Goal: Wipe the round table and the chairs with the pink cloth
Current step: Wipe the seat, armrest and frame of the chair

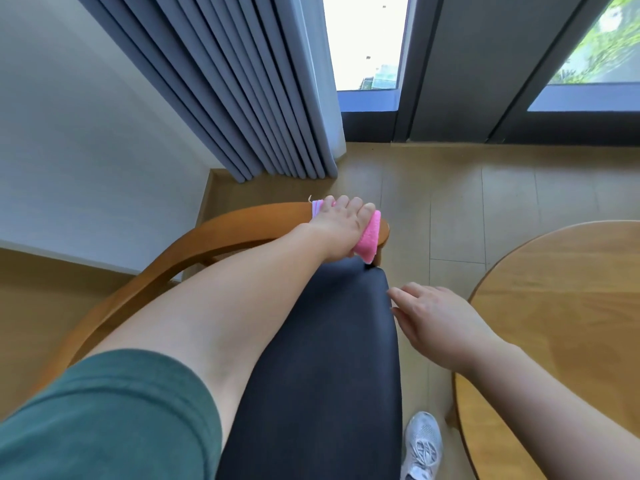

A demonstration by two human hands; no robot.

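Left hand (341, 225) presses the pink cloth (369, 239) onto the far end of the chair's (194, 244) curved wooden armrest, fingers curled over the folded pad. Right hand (440, 320) hovers loose and empty, fingers relaxed, over the edge of the dark seat (329, 358). By my reading the work is partway through this chair: the armrest is being wiped. Whether the round bench (561, 306) at right, the seat, or any other chair is done cannot be told.

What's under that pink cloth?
The wooden chair rail lies under the pink cloth, which the left hand presses down. The wood directly beneath is covered.
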